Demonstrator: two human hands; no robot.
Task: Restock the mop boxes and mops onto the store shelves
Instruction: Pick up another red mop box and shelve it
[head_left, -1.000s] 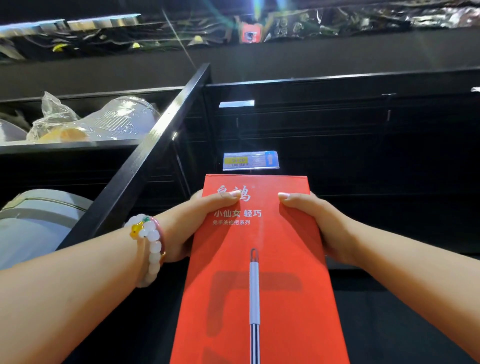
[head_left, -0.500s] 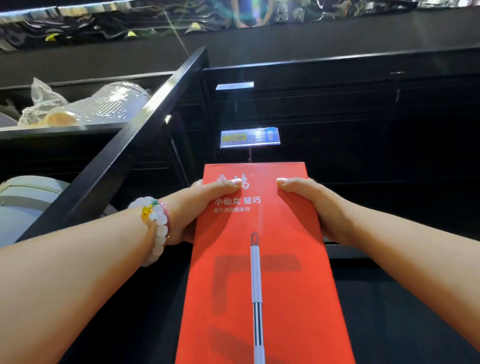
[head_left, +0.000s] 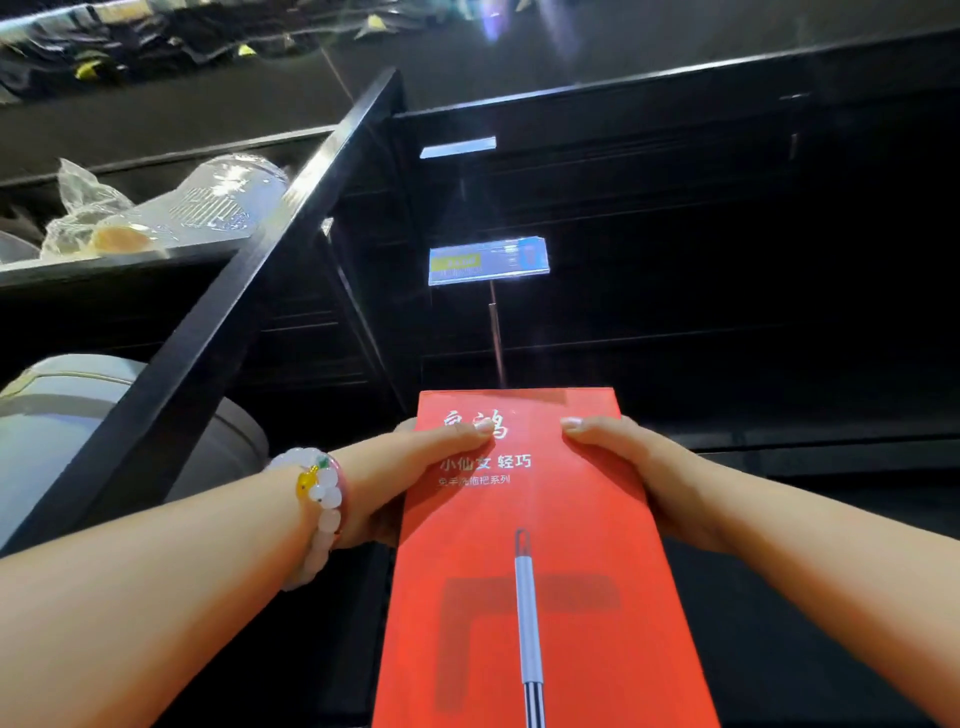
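With both hands, left hand (head_left: 415, 467) and right hand (head_left: 639, 467), gripping the red mop box (head_left: 535, 571) by its sides, long axis points straight into the dark shelf (head_left: 675, 322) ahead.

Dark black shelving (head_left: 701, 322) fills my view, dim inside. A black upright (head_left: 249, 291) slants across the left. Two price tags (head_left: 488, 261) catch the light, one above the other. On the left shelf I see clear plastic bags (head_left: 171, 208); below them, a grey bin (head_left: 62, 415). Glossy ceiling (head_left: 208, 31) overhead throws back glare and lens flare.
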